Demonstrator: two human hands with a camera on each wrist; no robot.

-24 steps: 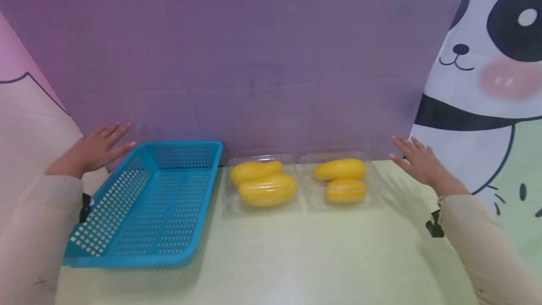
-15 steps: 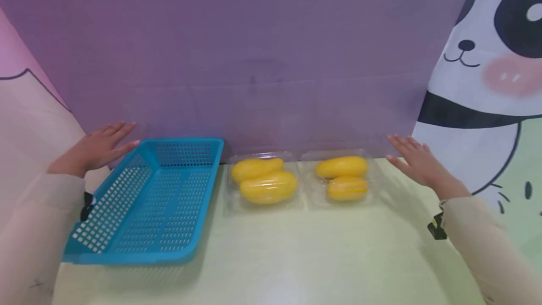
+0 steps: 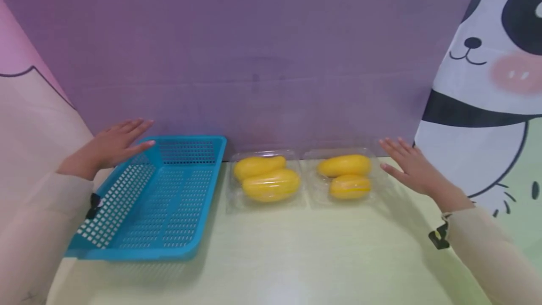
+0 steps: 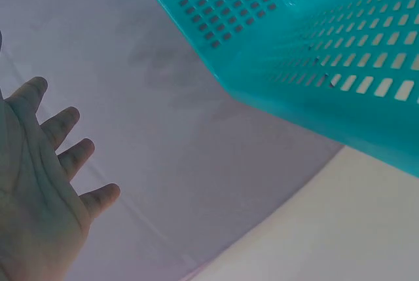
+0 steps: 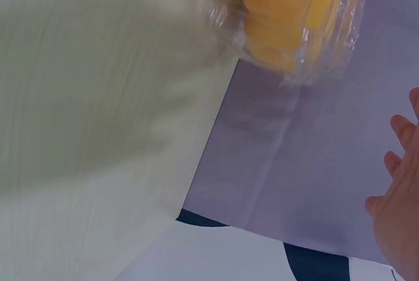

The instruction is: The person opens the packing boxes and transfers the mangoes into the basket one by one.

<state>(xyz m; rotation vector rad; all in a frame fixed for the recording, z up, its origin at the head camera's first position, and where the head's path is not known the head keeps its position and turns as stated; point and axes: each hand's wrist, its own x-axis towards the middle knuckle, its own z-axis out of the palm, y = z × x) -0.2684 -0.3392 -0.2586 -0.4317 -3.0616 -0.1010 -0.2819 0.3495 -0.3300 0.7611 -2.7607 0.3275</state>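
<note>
My left hand (image 3: 111,148) hovers over the far left corner of a blue plastic basket (image 3: 186,252), fingers straight, holding nothing; its palm (image 4: 39,196) faces the left wrist camera. My right hand (image 3: 417,168) hangs in the air at the right, fingers extended and holding nothing. Nearest to it is a clear plastic box with two yellow fruits (image 3: 344,166), which shows blurred as orange-yellow fruit (image 5: 281,12) in the right wrist view. A second clear box beside it holds two larger yellow fruits (image 3: 271,185). The basket holds nothing visible.
A pale table (image 3: 296,248) carries the basket and both boxes. Behind its far edge hangs a purple cloth (image 3: 254,60). A panda-printed cloth (image 3: 470,102) is at the right, and a pink and white one (image 3: 38,107) at the left.
My left hand has moved rightward over the basket's corner, and my right hand slightly leftward, toward the nearer box. The basket and boxes have shifted only slightly with the head view.
</note>
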